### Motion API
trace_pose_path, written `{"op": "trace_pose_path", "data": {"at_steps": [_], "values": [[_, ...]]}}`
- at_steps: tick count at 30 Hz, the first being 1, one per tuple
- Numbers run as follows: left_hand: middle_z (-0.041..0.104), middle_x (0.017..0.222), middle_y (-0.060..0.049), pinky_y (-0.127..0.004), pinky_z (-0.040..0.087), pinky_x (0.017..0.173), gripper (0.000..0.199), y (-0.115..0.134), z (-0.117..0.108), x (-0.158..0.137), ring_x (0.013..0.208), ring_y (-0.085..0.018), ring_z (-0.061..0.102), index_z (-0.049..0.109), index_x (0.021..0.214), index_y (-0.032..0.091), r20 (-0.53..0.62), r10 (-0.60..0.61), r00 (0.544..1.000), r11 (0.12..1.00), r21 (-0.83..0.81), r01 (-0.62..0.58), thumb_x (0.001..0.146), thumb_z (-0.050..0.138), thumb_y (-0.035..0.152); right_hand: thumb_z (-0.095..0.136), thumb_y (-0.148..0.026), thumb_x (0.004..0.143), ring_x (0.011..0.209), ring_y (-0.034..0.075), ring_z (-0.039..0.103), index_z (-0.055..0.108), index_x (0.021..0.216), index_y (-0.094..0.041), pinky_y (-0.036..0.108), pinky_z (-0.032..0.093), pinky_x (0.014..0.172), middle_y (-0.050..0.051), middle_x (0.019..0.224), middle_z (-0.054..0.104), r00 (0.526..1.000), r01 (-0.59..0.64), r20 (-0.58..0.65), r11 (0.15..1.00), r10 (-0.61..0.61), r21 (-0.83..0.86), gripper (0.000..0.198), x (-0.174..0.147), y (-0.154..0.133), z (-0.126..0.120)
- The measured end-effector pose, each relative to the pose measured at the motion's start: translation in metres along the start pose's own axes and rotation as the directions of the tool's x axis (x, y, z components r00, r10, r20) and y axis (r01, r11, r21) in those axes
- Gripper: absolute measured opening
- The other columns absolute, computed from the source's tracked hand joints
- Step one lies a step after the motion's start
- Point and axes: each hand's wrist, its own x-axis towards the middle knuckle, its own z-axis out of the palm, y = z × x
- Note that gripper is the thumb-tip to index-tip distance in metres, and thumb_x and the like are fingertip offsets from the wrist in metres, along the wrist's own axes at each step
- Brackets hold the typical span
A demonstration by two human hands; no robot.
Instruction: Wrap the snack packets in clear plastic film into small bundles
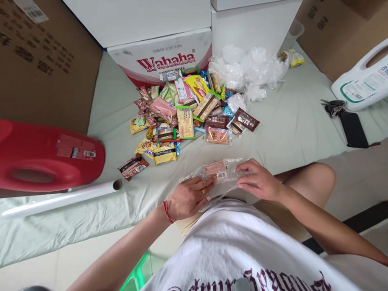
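In front of my body lies a sheet of clear plastic film (pixel 230 190) with a pink packaged snack (pixel 216 168) on it. Stretched fingers of my left hand (pixel 192 196) rest flat over the film's left part, and its thumb touches the snack pack. My right hand (pixel 259 179) has its fingertips closed on the film's right part. Just beyond the film is a heap of small wrapped snacks (pixel 185 122) in many colours. At the heap's right sits a pile of crumpled clear plastic-wrapped bundles (pixel 244 71); their contents cannot be made out.
A cardboard roll of film (pixel 61 198) and a red jug (pixel 47 157) lie at left. Right of me are a black phone (pixel 353 129), keys (pixel 334 107) and a white detergent jug (pixel 368 73). A Wahaha carton (pixel 165 55) and brown boxes (pixel 47 51) border the green cloth (pixel 286 127).
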Motion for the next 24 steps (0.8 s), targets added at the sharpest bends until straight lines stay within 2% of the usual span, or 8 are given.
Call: {"op": "trace_pose_path", "data": {"at_steps": [3, 8, 10, 12, 14, 18, 21, 24], "values": [[0.055, 0.157, -0.011, -0.042, 0.056, 0.096, 0.054, 0.001, -0.007, 0.003, 0.11, -0.026, 0.068, 0.062, 0.145, 0.019, 0.044, -0.016, 0.999, 0.999, -0.046, 0.018, 0.107, 0.033, 0.046, 0.059, -0.038, 0.102, 0.082, 0.016, 0.064, 0.072, 0.092, -0.021, 0.029, 0.052, 0.075, 0.007, 0.095, 0.068, 0.978, -0.209, 0.035, 0.958, 0.206, 0.197, 0.024, 0.025, 0.009, -0.003], [0.059, 0.152, -0.018, -0.059, 0.035, 0.117, 0.085, 0.007, -0.004, -0.009, 0.125, -0.036, 0.062, 0.047, 0.157, 0.018, -0.045, -0.048, 0.998, 0.997, 0.062, 0.051, 0.094, 0.044, 0.077, 0.053, -0.042, 0.098, 0.056, 0.014, 0.049, 0.065, 0.082, -0.02, 0.027, 0.034, 0.056, -0.003, 0.063, 0.057, 0.776, -0.626, 0.055, 0.756, 0.629, 0.192, 0.029, 0.048, 0.027, 0.018], [0.067, 0.143, -0.016, -0.062, 0.017, 0.126, 0.073, 0.011, 0.004, -0.016, 0.135, -0.035, 0.057, 0.047, 0.156, 0.021, -0.153, -0.084, 0.985, 0.988, 0.115, 0.102, 0.097, 0.055, 0.064, 0.052, -0.039, 0.097, 0.056, 0.014, 0.048, 0.064, 0.081, -0.02, 0.027, 0.031, 0.057, -0.003, 0.061, 0.056, 0.748, -0.663, 0.042, 0.74, 0.663, 0.118, 0.027, 0.051, 0.03, 0.024], [0.077, 0.124, -0.01, -0.06, 0.016, 0.127, 0.04, 0.013, 0.014, -0.02, 0.131, -0.029, 0.063, 0.061, 0.139, 0.024, -0.276, -0.14, 0.951, 0.983, 0.08, 0.168, 0.102, 0.056, 0.039, 0.053, -0.037, 0.095, 0.057, 0.014, 0.048, 0.064, 0.079, -0.02, 0.027, 0.03, 0.059, -0.003, 0.061, 0.057, 0.748, -0.664, 0.015, 0.746, 0.664, 0.048, 0.027, 0.053, 0.03, 0.025], [0.079, 0.098, -0.004, -0.052, 0.033, 0.121, 0.021, 0.013, 0.022, -0.02, 0.11, -0.022, 0.071, 0.071, 0.108, 0.023, -0.416, -0.287, 0.863, 0.955, -0.053, 0.292, 0.103, 0.05, 0.026, 0.053, -0.037, 0.095, 0.057, 0.014, 0.049, 0.065, 0.078, -0.02, 0.027, 0.03, 0.059, -0.003, 0.061, 0.057, 0.745, -0.667, 0.013, 0.745, 0.667, 0.005, 0.027, 0.054, 0.03, 0.024], [0.059, 0.064, -0.001, -0.037, 0.052, 0.083, 0.041, 0.006, 0.032, -0.01, 0.07, -0.018, 0.06, 0.056, 0.066, 0.022, -0.507, -0.693, 0.513, 0.694, -0.273, 0.667, 0.104, 0.046, 0.035, 0.054, -0.034, 0.097, 0.061, 0.015, 0.053, 0.067, 0.082, -0.02, 0.027, 0.032, 0.061, -0.001, 0.068, 0.063, 0.759, -0.647, 0.033, 0.759, 0.65, -0.069, 0.025, 0.054, 0.031, 0.024], [0.064, 0.082, -0.008, -0.047, 0.05, 0.085, 0.024, 0.0, 0.034, 0.0, 0.091, -0.029, 0.059, 0.066, 0.082, 0.021, -0.592, -0.722, 0.358, 0.547, -0.171, 0.82, 0.095, 0.062, 0.042, 0.054, -0.027, 0.098, 0.075, 0.019, 0.059, 0.07, 0.093, -0.019, 0.029, 0.038, 0.067, 0.006, 0.089, 0.071, 0.801, -0.588, -0.024, 0.777, 0.598, -0.225, 0.019, 0.051, 0.027, 0.024], [0.061, 0.123, -0.019, -0.062, 0.044, 0.1, 0.033, 0.0, 0.034, 0.007, 0.124, -0.041, 0.051, 0.068, 0.117, 0.018, -0.63, -0.703, 0.33, 0.483, -0.082, 0.872, 0.09, 0.067, 0.038, 0.051, -0.023, 0.1, 0.098, 0.027, 0.059, 0.072, 0.108, -0.019, 0.036, 0.046, 0.078, 0.013, 0.113, 0.069, 0.871, -0.491, -0.201, 0.789, 0.448, -0.37, 0.023, 0.048, 0.012, 0.023]]}}
